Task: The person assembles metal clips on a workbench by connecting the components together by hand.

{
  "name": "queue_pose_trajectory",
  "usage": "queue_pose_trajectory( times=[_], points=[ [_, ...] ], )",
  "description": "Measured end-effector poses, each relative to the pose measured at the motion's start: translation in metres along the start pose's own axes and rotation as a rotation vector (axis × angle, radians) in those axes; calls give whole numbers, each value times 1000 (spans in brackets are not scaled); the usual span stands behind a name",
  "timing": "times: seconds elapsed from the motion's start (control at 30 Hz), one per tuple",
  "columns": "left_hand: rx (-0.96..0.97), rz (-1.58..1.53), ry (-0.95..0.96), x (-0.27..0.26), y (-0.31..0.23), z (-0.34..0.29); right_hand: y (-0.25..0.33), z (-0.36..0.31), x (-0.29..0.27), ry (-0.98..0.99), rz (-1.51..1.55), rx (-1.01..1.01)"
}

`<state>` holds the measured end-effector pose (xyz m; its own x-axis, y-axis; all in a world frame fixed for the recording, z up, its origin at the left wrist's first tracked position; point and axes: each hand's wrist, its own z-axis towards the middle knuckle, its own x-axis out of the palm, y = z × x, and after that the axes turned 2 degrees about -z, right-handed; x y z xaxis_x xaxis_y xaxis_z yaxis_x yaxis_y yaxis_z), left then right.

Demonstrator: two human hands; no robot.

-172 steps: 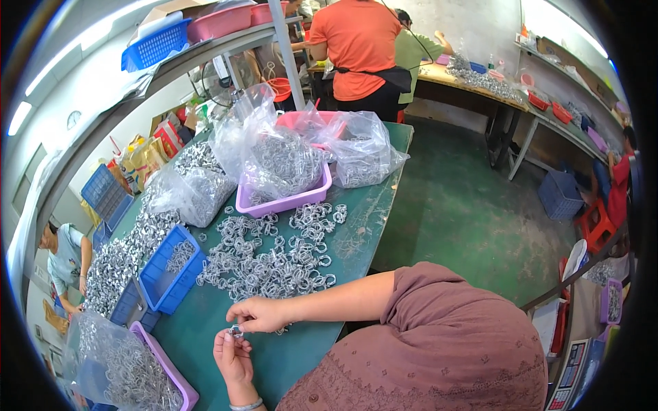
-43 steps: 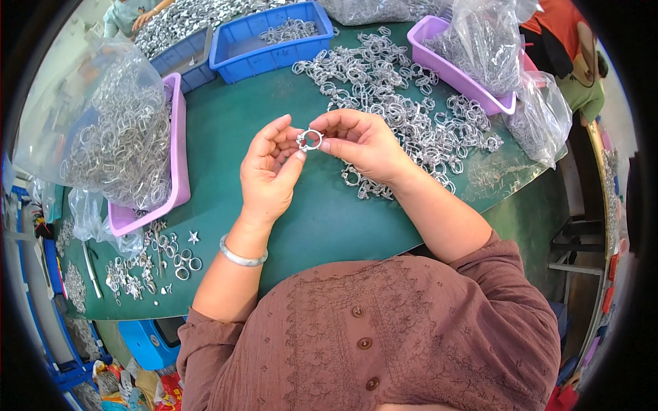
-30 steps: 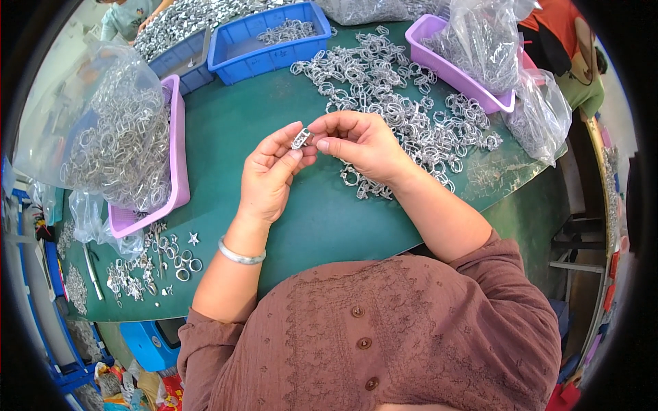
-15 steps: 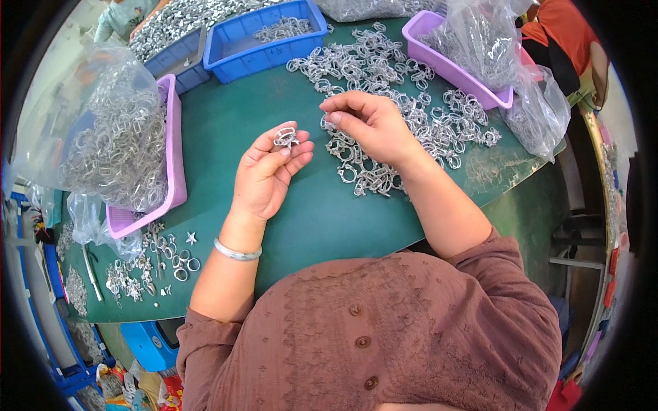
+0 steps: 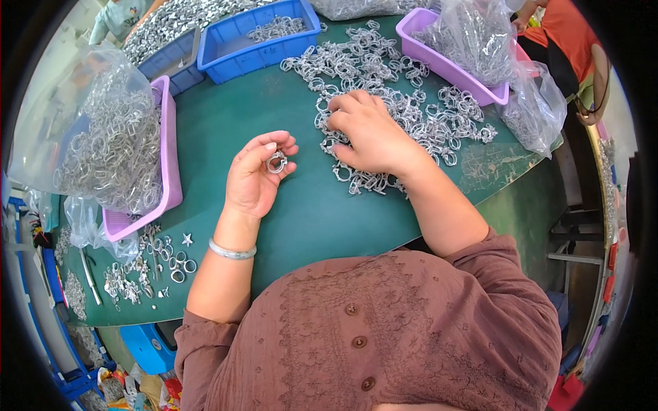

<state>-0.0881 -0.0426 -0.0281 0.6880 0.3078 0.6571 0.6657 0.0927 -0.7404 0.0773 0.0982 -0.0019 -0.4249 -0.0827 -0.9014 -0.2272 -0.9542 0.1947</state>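
My left hand [image 5: 257,178] is closed around a silver-coloured metal ring [image 5: 277,162]; whether more rings are tucked in the fingers I cannot tell. To its right my right hand [image 5: 370,133] lies palm down on the left edge of a pile of metal rings [image 5: 428,123]. The thumb and fingers of that hand are spread apart and curved, and nothing shows gripped in them. Part of the pile is hidden under the palm.
Bags of rings fill a left pink-purple basket [image 5: 168,151] and a right purple basket [image 5: 452,68]. A blue tray [image 5: 257,51] stands at the back. Larger rings [image 5: 179,266] and a star piece [image 5: 187,239] lie front left. Other people are beyond the table's far corners.
My right hand has opened from a pinch and come down onto the pile. My left hand has sunk slightly and turned, its ring now showing round-side on.
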Motion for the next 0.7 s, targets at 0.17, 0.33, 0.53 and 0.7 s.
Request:
queue_pose_trajectory(
  times=[0.17, 0.33, 0.53, 0.7],
  points=[
    [1, 100, -51, 6, 0, -1, -4, -1, -4, 62, -61, 43],
    [-24, 247, -95, 15, 1, -2, -10, 3, 0, -3, 253, 63],
    [-26, 309, -118, 16, 2, -2, -5, -1, 1, 37, -31, 47],
    [-36, 290, -99, 16, 3, -3, 1, 4, -3, -88, 184, -59]
  ],
)
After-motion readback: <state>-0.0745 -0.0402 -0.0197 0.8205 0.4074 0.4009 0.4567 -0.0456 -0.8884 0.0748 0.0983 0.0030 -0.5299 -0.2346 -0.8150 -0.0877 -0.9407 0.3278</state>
